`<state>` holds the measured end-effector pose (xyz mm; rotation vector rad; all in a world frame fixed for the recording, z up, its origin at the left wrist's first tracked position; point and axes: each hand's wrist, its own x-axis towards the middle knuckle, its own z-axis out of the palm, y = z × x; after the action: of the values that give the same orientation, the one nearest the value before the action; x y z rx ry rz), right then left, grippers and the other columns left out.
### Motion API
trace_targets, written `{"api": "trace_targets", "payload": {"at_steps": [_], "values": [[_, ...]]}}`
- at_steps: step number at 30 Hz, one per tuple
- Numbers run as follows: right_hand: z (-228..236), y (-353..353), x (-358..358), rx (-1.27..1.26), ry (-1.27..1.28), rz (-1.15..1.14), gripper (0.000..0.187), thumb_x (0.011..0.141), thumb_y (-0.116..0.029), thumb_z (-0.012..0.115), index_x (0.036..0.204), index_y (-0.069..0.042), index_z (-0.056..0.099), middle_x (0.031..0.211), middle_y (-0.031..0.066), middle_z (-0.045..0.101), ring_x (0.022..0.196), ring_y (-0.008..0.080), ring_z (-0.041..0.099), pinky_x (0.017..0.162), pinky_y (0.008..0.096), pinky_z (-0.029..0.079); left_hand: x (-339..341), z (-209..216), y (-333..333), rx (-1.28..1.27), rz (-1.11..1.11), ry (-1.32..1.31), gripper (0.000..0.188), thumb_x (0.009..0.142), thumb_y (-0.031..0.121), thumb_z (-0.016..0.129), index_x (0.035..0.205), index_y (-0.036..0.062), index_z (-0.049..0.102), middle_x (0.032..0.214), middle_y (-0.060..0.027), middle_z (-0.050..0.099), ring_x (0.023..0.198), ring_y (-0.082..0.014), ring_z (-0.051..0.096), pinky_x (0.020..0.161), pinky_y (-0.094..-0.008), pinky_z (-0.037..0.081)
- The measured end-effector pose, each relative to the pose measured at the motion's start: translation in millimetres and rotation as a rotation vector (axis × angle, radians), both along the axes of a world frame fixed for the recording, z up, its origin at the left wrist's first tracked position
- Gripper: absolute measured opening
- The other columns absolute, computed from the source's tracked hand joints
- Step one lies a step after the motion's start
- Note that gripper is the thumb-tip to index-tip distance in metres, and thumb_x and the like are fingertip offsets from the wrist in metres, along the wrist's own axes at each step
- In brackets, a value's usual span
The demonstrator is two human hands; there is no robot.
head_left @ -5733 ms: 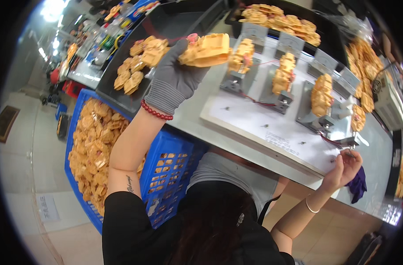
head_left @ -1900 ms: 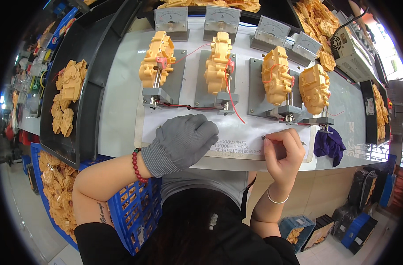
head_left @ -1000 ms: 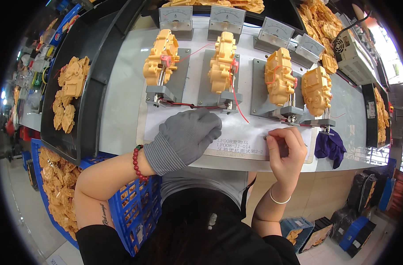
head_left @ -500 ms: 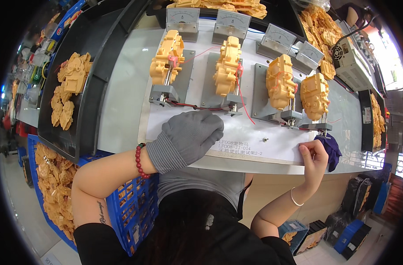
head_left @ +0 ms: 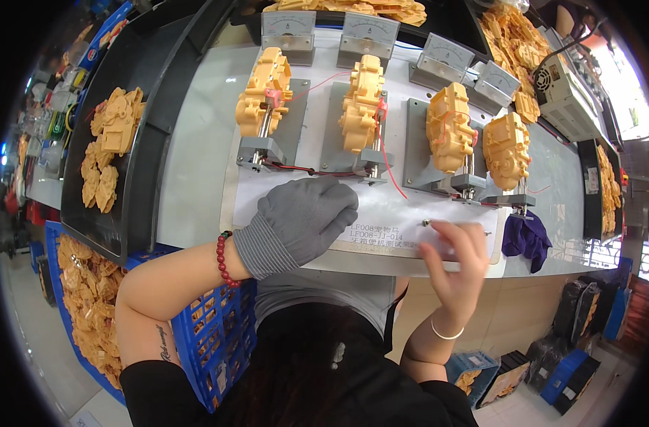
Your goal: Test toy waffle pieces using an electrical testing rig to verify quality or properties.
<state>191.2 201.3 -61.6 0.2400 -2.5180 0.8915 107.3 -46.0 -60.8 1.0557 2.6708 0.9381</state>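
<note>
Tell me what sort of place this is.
It looks like a factory workshop: yellow plastic housings stand on grey fixtures along a bench, dial meters sit behind them, and a blue crate holds many similar yellow parts.

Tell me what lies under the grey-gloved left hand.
The flat white printed sheet shows left and right of the grey-gloved left hand and likely continues beneath. Whatever lies directly under it is covered, unseen.

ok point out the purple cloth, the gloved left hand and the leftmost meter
Purple cloth [head_left: 526, 242], head view: middle of its crumpled folds.
Gloved left hand [head_left: 299, 220], head view: back of the hand.
Leftmost meter [head_left: 287, 34], head view: its front face.
</note>
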Motion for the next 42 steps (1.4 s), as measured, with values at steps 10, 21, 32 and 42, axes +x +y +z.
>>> {"api": "trace_targets", "payload": {"at_steps": [10,21,32,42], "values": [[-22.3,-0.3,-9.4,0.083,0.036,-0.045,0.017,0.075,0.000,0.076,0.088,-0.002,0.066,0.075,0.0085,0.057,0.071,0.0243,0.054,0.062,0.0330,0.044,-1.3,1.0,1.3,0.041,-0.019,0.042,0.011,0.087,0.015,0.065,0.094,0.0071,0.064,0.087,-0.0118,0.065,0.075,-0.0321,0.064,0.065,-0.0407,0.052],[-45.4,60.9,22.4,-0.103,0.031,-0.439,0.008,0.079,0.002,0.069,0.085,0.001,0.065,0.079,0.0041,0.055,0.064,0.0132,0.048,0.053,0.0266,0.036,2.6,-3.2,-2.2,0.004,-0.020,0.072,0.011,0.086,0.017,0.065,0.092,0.0075,0.064,0.086,-0.0094,0.064,0.076,-0.0283,0.065,0.066,-0.0388,0.053],[-8.6,21.8,11.8,-0.175,0.463,-0.189,0.018,0.072,0.003,0.063,0.090,0.004,0.061,0.076,0.0078,0.056,0.066,0.0185,0.047,0.062,0.0302,0.037,-1.6,0.6,10.0,0.054,-0.040,0.123,0.010,0.085,0.016,0.066,0.090,0.0078,0.063,0.085,-0.0117,0.062,0.076,-0.0320,0.062,0.066,-0.0417,0.050],[-9.6,-2.5,-16.9,-0.446,-0.074,0.029,0.007,0.077,-0.004,0.070,0.077,0.000,0.065,0.066,0.0054,0.053,0.057,0.0144,0.053,0.053,0.0255,0.043,13.1,3.8,0.6,0.009,0.019,0.112,0.013,0.081,0.012,0.069,0.090,0.0085,0.062,0.081,-0.0129,0.061,0.072,-0.0349,0.061,0.062,-0.0445,0.048]]}}
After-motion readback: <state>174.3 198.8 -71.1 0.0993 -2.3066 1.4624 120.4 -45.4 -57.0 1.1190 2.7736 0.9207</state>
